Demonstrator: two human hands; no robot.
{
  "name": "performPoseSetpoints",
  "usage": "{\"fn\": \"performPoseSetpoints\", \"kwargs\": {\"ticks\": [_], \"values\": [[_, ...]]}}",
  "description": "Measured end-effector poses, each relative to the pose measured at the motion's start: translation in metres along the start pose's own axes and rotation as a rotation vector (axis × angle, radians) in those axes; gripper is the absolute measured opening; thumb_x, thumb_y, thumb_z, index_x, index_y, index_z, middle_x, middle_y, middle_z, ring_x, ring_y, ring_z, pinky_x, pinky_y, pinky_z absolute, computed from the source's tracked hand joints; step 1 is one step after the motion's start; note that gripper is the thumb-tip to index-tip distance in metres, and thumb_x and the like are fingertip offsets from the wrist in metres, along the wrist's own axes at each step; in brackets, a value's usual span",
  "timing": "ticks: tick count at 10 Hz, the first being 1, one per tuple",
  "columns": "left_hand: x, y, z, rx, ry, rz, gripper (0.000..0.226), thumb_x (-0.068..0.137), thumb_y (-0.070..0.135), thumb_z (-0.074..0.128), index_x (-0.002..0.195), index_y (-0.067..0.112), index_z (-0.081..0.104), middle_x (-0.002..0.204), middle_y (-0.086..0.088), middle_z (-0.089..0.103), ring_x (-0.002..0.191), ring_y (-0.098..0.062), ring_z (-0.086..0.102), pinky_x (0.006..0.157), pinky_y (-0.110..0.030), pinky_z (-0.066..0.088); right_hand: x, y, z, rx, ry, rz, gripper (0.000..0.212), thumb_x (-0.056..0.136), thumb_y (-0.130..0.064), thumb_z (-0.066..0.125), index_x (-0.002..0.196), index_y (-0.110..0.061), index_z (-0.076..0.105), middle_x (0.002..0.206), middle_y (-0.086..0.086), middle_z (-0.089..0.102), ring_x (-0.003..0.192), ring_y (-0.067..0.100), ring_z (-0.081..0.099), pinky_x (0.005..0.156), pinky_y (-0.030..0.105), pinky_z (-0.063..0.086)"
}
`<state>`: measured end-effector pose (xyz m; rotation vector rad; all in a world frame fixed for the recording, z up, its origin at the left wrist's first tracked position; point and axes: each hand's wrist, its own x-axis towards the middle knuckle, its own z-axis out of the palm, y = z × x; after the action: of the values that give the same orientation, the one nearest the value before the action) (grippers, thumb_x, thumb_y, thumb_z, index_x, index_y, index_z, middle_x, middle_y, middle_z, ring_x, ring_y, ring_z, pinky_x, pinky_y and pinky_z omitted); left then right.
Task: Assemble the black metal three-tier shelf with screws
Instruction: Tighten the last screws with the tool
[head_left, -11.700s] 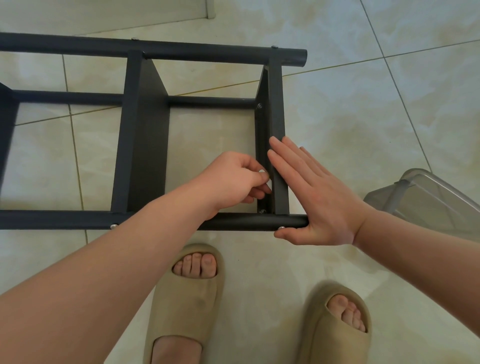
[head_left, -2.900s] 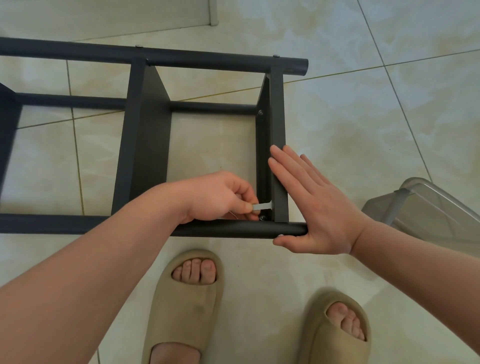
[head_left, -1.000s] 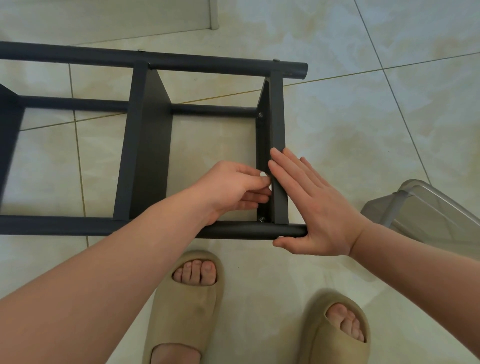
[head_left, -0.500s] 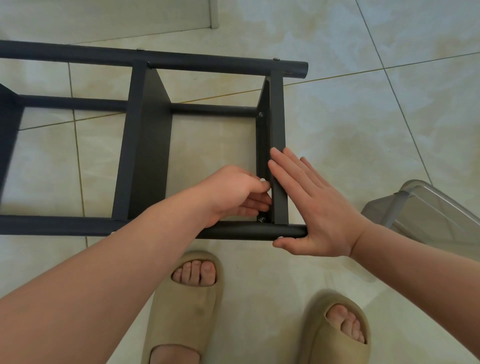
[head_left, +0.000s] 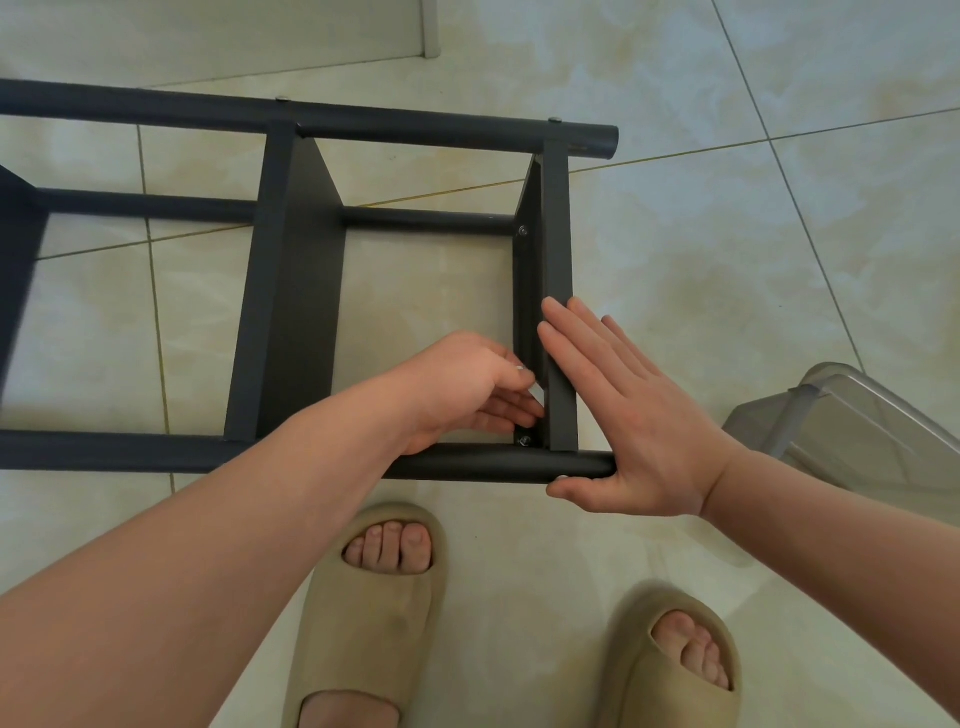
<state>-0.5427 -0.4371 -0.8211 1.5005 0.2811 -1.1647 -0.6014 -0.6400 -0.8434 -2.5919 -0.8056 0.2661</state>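
- The black metal shelf (head_left: 291, 312) lies on its side on the tiled floor (head_left: 727, 260); its long tubes run off to the left of the left hand, past a wide middle panel
- The left hand (head_left: 467, 384) reaches inside the frame with its fingers curled, pinching a small silver tool (head_left: 537, 397) between thumb and fingertips
- Just below those fingertips a screw (head_left: 524, 441) sits in the corner where the end panel (head_left: 558, 260) meets the near tube (head_left: 493, 465); I cannot tell whether the tool's tip is seated in it
- The right hand (head_left: 639, 415) is released and flat, with straight fingers pressed on the outer face of the end panel, directly across from the left hand, and its thumb by the tube's end
- To the right of the right hand, apart from the shelf, a clear plastic container (head_left: 857, 431) sits on the floor
- Nearer the person than both hands, a left slipper (head_left: 374, 623) and a right slipper (head_left: 670, 670), both beige, stand on the tiles
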Motion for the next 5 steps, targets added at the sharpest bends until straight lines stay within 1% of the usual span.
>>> {"fn": "performPoseSetpoints", "kwargs": {"ticks": [1, 2, 4, 5], "values": [[-0.0004, 0.0003, -0.0018, 0.033, -0.004, 0.009, 0.016, 0.1, 0.008, 0.053, 0.086, 0.008, 0.062, 0.073, -0.004, 0.075, 0.076, -0.016, 0.072, 0.076, -0.027, 0.059, -0.0002, -0.0001, -0.0001, -0.003, 0.001, -0.003, 0.11, 0.085, -0.07, 0.054, 0.16, -0.001, 0.015, 0.17, 0.012, 0.006, 0.158, 0.028, 0.002, 0.124, 0.058, 0.019], [-0.0017, 0.0009, -0.0037, 0.083, -0.003, 0.016, 0.015, 0.1, 0.008, 0.053, 0.089, 0.008, 0.064, 0.076, -0.004, 0.075, 0.078, -0.015, 0.072, 0.077, -0.026, 0.059, -0.0001, -0.0002, -0.0002, -0.008, 0.001, -0.004, 0.109, 0.085, -0.071, 0.052, 0.16, -0.001, 0.015, 0.17, 0.012, 0.006, 0.158, 0.028, 0.001, 0.124, 0.058, 0.019], [-0.0049, 0.0006, -0.0081, 0.17, -0.028, 0.033, 0.02, 0.1, 0.005, 0.05, 0.086, 0.01, 0.062, 0.082, -0.003, 0.076, 0.081, -0.013, 0.072, 0.083, -0.029, 0.057, 0.0002, 0.0001, 0.0002, -0.009, -0.002, -0.004, 0.109, 0.085, -0.071, 0.053, 0.16, -0.001, 0.015, 0.171, 0.012, 0.006, 0.158, 0.028, 0.001, 0.124, 0.057, 0.018], [-0.0066, 0.001, -0.0113, 0.213, -0.048, 0.039, 0.02, 0.1, 0.004, 0.051, 0.086, 0.011, 0.063, 0.085, -0.004, 0.076, 0.084, -0.012, 0.072, 0.084, -0.028, 0.056, -0.0001, 0.0, 0.0001, -0.008, -0.003, -0.002, 0.11, 0.085, -0.071, 0.053, 0.161, -0.001, 0.014, 0.171, 0.012, 0.005, 0.158, 0.028, 0.001, 0.125, 0.057, 0.018]]}}
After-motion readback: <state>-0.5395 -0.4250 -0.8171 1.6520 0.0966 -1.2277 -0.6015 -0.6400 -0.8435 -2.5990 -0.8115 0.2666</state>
